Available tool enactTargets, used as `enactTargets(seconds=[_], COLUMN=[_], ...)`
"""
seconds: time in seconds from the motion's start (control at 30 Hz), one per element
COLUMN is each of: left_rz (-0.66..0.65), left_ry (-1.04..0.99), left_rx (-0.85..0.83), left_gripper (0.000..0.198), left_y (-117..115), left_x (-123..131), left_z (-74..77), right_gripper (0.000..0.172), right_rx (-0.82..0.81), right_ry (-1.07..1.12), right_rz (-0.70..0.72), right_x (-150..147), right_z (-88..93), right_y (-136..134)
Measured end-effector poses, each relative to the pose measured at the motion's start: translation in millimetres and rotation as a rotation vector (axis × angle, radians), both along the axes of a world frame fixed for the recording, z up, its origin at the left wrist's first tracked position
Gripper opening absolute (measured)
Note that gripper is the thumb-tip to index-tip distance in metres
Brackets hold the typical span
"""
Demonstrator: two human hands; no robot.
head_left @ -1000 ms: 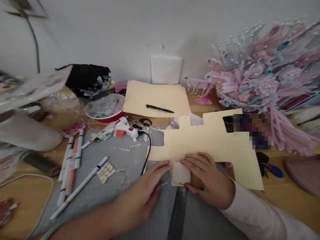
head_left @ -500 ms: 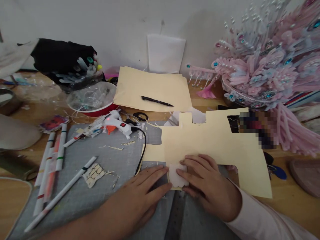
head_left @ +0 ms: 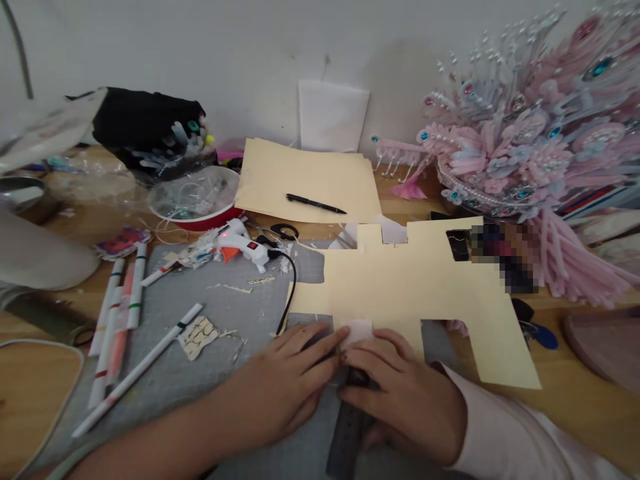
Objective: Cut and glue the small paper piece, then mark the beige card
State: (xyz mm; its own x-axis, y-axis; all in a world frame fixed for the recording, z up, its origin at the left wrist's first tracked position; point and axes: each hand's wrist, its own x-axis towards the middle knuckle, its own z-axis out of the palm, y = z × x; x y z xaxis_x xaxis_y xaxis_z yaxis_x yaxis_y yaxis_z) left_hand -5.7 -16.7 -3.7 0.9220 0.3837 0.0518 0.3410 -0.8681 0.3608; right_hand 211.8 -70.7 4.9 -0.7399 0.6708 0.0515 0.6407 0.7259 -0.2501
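A small white paper piece [head_left: 361,330] is pinned against the near edge of the cut cream cardstock [head_left: 415,287] by the flattened left hand [head_left: 295,383] and right hand [head_left: 405,393]; nothing is gripped. Several notches are already cut. Compared with earlier, the piece is more covered.

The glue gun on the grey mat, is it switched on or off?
On, it seems: the glue gun shows a small red light, and its black cord runs off it.

Cream card [head_left: 425,280]; grey mat [head_left: 200,360]; pink headdress [head_left: 525,160].
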Motion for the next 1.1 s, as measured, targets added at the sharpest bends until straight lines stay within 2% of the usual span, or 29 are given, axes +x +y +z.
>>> enactTargets(seconds=[0.23, 0.5, 0.67, 0.8, 0.93, 1.03, 1.1], left_rz=[-0.010, 0.008, 0.015, 0.025, 0.018, 0.026, 0.029], left_ry=[0.020, -0.047, -0.068, -0.070, -0.068, -0.069, -0.073], left_rx=[0.016, 0.033, 0.042, 0.017, -0.001, -0.009, -0.013], left_gripper=[0.038, 0.038, 0.039, 0.039, 0.038, 0.038, 0.039], left_y=[0, -4, -5, -6, -6, -6, -6], left_x=[0, -2, -2, -3, -4, -5, -6], left_z=[1.5, 3.0, 3.2, 5.2, 6.5, 5.9, 5.1], right_gripper=[0.040, 0.034, 0.019, 0.018, 0.022, 0.025, 0.018], right_rx=[-0.040, -0.033, 0.078, 0.082, -0.049, -0.278, -0.357], right_ry=[-0.055, -0.184, -0.190, -0.198, -0.213, -0.088, 0.002], right_rz=[0.027, 0.208, 0.186, 0.199, 0.264, 0.215, 0.172], right_x=[-10, -22, -30, -34, -33, -26, -18], right_z=[8.0, 13.3, 9.9, 14.6, 18.0, 21.6, 28.7], right_y=[2, -1, -11, -13, -14, -17, -21])
